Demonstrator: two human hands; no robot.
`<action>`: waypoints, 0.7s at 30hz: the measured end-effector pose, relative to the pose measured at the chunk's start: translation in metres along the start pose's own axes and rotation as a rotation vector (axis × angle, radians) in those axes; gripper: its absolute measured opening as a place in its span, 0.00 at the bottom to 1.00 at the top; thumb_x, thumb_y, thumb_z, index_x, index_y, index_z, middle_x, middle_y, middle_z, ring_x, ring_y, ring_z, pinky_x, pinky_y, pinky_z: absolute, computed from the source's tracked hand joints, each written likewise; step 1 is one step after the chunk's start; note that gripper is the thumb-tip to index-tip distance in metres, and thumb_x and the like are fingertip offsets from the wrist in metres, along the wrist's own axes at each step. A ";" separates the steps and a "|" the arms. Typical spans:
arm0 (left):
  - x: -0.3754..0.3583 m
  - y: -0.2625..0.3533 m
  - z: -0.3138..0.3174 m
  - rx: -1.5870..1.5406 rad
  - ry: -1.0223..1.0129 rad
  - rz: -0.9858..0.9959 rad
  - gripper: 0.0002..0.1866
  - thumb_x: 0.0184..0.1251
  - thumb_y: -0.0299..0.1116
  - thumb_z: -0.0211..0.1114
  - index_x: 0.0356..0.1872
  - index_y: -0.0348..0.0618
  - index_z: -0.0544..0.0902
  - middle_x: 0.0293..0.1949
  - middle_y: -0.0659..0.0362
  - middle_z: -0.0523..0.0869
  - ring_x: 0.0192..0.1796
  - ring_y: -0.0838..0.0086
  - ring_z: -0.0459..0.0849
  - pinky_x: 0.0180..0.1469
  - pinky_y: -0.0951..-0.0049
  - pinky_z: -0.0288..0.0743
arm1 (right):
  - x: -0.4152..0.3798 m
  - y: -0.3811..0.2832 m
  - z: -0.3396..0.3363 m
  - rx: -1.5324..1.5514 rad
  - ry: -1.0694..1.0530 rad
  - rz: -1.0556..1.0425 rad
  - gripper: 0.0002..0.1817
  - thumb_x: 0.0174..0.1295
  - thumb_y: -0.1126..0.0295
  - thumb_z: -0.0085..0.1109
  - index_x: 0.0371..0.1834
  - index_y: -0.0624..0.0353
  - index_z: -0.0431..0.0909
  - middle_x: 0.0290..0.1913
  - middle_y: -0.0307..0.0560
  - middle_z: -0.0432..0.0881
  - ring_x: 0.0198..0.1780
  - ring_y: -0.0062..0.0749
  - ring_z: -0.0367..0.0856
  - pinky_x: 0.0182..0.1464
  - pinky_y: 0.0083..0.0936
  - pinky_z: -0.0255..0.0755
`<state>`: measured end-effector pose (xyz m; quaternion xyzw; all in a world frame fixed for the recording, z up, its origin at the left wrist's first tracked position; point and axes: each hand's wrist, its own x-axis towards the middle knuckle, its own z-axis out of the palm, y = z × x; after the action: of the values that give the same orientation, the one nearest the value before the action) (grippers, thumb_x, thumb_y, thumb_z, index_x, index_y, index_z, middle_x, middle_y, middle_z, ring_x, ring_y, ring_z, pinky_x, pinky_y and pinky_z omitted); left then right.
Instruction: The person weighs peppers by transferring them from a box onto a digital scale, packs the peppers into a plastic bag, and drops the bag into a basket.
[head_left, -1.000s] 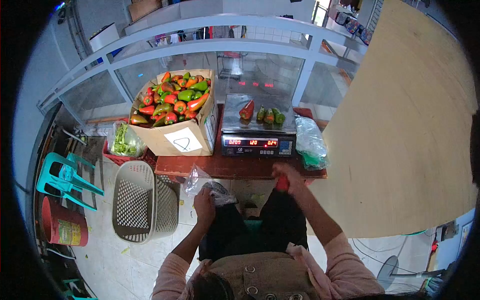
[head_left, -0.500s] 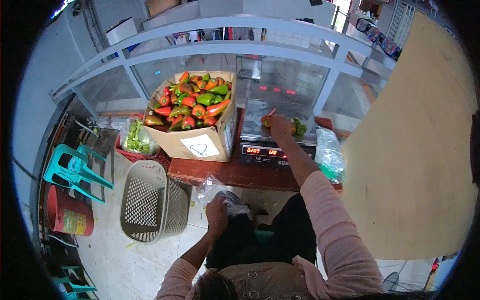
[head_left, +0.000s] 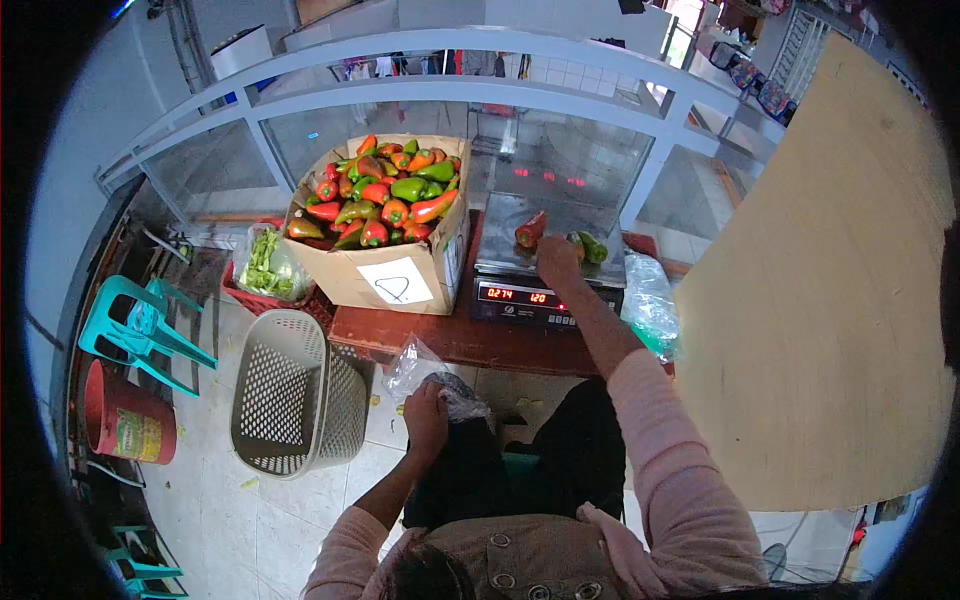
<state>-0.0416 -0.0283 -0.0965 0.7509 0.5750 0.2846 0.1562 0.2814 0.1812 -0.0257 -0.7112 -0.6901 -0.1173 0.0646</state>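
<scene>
A digital scale (head_left: 520, 303) stands on the red-brown bench, its red display lit and reading 0.274 and 1.20. On its metal pan (head_left: 508, 222) lie a red pepper (head_left: 530, 229) and a dark green pepper (head_left: 594, 247). My right hand (head_left: 559, 262) is over the front of the pan, between these two peppers; its fingertips are mostly hidden, so what they touch cannot be made out. Down by my lap, my left hand (head_left: 426, 416) is closed on a clear plastic bag (head_left: 416, 368), which sticks out above and beside the fingers.
Left of the scale, a cardboard box (head_left: 400, 279) is heaped with red, orange and green peppers. A beige laundry basket (head_left: 345, 410) stands on the floor. Plastic bags (head_left: 650, 295) lie right of the scale, near a curved tan board (head_left: 810, 320). Teal chairs are at far left.
My right hand has drawn back slightly from the red pepper, which now shows lying on the pan. The display has risen to 0.274. My left hand keeps hold of the plastic bag.
</scene>
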 end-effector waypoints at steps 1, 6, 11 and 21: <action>-0.001 0.000 -0.001 0.017 0.003 -0.009 0.08 0.59 0.27 0.59 0.40 0.39 0.77 0.38 0.48 0.78 0.42 0.50 0.77 0.44 0.53 0.68 | -0.010 0.002 -0.006 0.020 0.022 -0.044 0.09 0.56 0.69 0.57 0.35 0.60 0.83 0.36 0.53 0.84 0.40 0.43 0.84 0.44 0.34 0.79; 0.001 0.007 -0.009 -0.072 0.016 0.024 0.08 0.59 0.27 0.58 0.39 0.39 0.77 0.37 0.47 0.79 0.42 0.49 0.77 0.44 0.53 0.68 | -0.070 0.035 -0.030 0.544 0.236 0.081 0.10 0.55 0.69 0.57 0.36 0.59 0.83 0.33 0.54 0.84 0.39 0.44 0.84 0.43 0.36 0.76; 0.004 0.014 -0.002 -0.027 0.041 0.089 0.07 0.59 0.27 0.58 0.38 0.39 0.76 0.35 0.46 0.79 0.42 0.49 0.77 0.43 0.52 0.68 | -0.080 0.060 0.029 0.865 0.312 0.344 0.13 0.54 0.70 0.54 0.42 0.58 0.83 0.31 0.55 0.84 0.36 0.40 0.84 0.36 0.32 0.75; 0.002 0.010 0.004 0.045 0.074 0.119 0.07 0.60 0.27 0.56 0.39 0.37 0.75 0.36 0.46 0.79 0.41 0.49 0.78 0.43 0.52 0.68 | -0.086 -0.014 0.029 0.200 0.030 0.229 0.32 0.62 0.74 0.48 0.72 0.42 0.59 0.67 0.66 0.65 0.32 0.39 0.85 0.30 0.31 0.79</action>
<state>-0.0310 -0.0286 -0.0940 0.7762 0.5410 0.3078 0.1007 0.2676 0.1055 -0.0768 -0.7735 -0.6116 -0.0505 0.1583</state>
